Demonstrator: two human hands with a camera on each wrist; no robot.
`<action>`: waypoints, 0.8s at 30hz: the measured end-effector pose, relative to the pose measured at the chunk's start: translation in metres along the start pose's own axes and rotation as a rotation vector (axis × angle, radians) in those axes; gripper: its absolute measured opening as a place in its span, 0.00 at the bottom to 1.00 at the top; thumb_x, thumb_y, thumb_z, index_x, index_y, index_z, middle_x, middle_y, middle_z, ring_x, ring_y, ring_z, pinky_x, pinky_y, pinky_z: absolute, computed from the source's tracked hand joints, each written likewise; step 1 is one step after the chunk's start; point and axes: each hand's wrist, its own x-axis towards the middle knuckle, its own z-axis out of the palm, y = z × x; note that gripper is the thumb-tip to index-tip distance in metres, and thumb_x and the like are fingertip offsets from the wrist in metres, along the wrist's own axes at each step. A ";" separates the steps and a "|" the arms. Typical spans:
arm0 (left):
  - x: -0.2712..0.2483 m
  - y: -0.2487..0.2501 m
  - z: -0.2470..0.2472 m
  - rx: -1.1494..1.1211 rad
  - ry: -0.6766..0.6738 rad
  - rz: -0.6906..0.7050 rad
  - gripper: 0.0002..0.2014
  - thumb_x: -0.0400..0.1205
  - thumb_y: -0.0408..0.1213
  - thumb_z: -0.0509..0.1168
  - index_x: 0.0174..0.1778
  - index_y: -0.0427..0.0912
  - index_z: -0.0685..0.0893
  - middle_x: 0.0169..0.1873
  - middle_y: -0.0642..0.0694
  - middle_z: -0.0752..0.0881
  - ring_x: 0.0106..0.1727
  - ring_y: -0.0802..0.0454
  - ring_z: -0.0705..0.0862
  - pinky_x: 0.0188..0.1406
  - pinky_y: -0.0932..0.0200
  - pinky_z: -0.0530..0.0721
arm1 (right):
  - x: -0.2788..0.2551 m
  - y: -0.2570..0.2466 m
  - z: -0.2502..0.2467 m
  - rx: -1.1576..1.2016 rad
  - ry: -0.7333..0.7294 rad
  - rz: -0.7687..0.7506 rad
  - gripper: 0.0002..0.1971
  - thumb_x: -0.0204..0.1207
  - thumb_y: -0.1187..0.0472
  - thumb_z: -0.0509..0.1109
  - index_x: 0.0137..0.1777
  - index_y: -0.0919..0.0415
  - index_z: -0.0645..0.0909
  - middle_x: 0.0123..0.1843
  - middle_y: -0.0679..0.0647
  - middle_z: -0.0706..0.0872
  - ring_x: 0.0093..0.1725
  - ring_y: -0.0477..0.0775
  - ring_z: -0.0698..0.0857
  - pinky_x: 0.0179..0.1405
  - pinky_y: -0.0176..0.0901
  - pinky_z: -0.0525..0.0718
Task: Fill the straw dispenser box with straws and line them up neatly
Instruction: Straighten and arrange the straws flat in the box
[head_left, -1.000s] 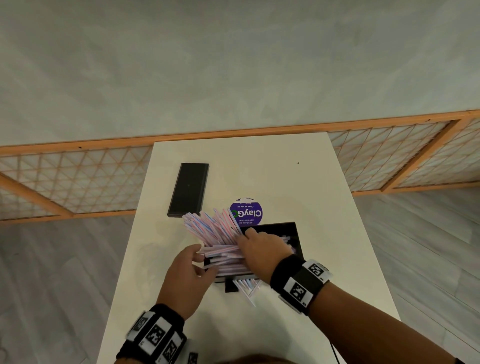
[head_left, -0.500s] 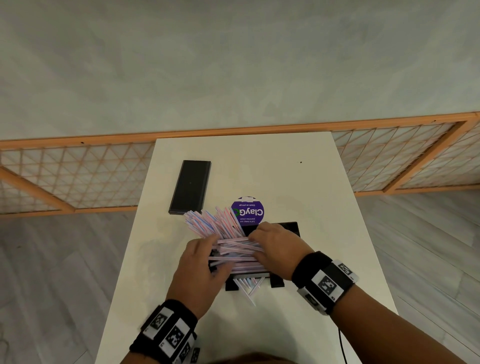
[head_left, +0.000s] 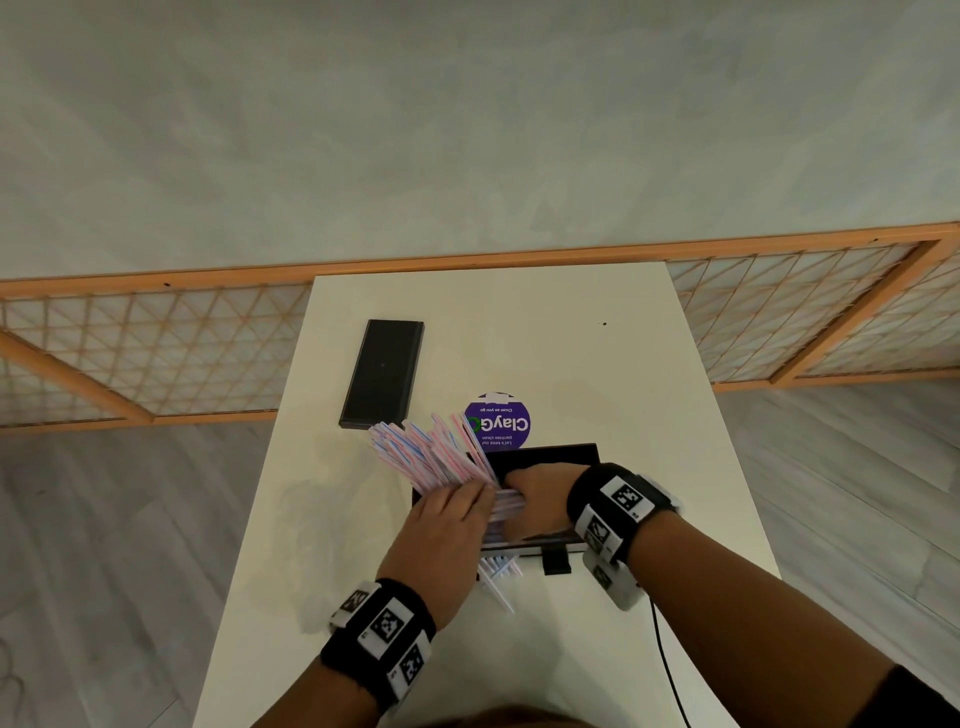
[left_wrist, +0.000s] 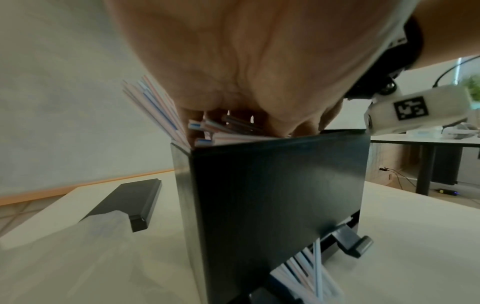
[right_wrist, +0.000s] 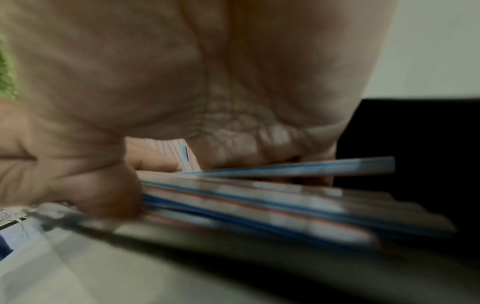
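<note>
A black straw dispenser box (head_left: 550, 453) stands upright on the white table (head_left: 519, 332). Pink- and blue-striped straws (head_left: 421, 452) fan out of its top toward the upper left. My left hand (head_left: 475, 496) lies over the box's left end and grips the straws (left_wrist: 155, 107), with its fingers reaching down into the box (left_wrist: 272, 195). My right hand (head_left: 519, 488) reaches into the opening from the right. Its thumb and fingers pinch a flat layer of straws (right_wrist: 285, 197). A few loose straws (head_left: 498, 577) poke out at the box's bottom front.
The black lid (head_left: 382, 382) lies flat at the table's left, beyond the box. A round purple sticker (head_left: 498, 423) sits just behind the box. A wooden lattice screen (head_left: 156, 353) runs behind the table. A black cable (head_left: 670, 670) hangs at the near right edge.
My left hand has moved up and right onto the box's top, and my right hand has sunk deeper into it. The flat bundle between them is now covered by both hands.
</note>
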 end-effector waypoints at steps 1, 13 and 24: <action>-0.001 0.000 0.001 0.004 0.006 -0.001 0.31 0.77 0.39 0.60 0.80 0.46 0.75 0.71 0.48 0.81 0.66 0.45 0.82 0.72 0.48 0.82 | 0.001 0.000 -0.002 0.007 -0.015 0.003 0.21 0.70 0.43 0.75 0.58 0.55 0.83 0.54 0.55 0.89 0.48 0.56 0.84 0.50 0.44 0.85; -0.002 -0.015 -0.001 -0.145 0.034 -0.004 0.35 0.83 0.35 0.69 0.87 0.48 0.65 0.79 0.48 0.77 0.72 0.48 0.80 0.71 0.51 0.84 | -0.012 0.000 -0.021 -0.088 0.168 -0.144 0.20 0.70 0.55 0.77 0.60 0.54 0.77 0.53 0.53 0.86 0.50 0.58 0.85 0.51 0.51 0.87; -0.018 -0.020 -0.014 -0.157 0.255 -0.001 0.22 0.87 0.48 0.56 0.71 0.45 0.85 0.64 0.49 0.88 0.62 0.50 0.86 0.64 0.51 0.87 | -0.041 0.013 -0.007 -0.048 0.288 -0.146 0.10 0.81 0.55 0.64 0.60 0.52 0.80 0.58 0.53 0.84 0.57 0.58 0.84 0.58 0.54 0.83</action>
